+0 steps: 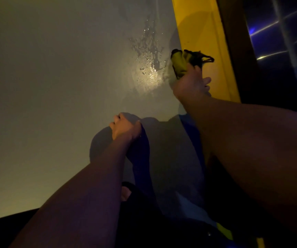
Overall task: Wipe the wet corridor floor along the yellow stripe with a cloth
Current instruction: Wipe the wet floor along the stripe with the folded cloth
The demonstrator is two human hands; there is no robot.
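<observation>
Right hand [189, 85] gripping a bunched green cloth [180, 64] at the edge of the yellow stripe [203, 33], wet patch [149, 56] on the grey floor [54, 68] just beside the stripe, left hand [124, 127] well away from the stripe, fingers curled on dark fabric [140, 153]

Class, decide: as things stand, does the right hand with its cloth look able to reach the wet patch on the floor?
Probably yes. The right hand holds the cloth just beside the wet patch, by the yellow stripe, and nothing lies between them.

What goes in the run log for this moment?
right hand grips cloth at yellow stripe | left hand on knee | wet patch unwiped
</observation>
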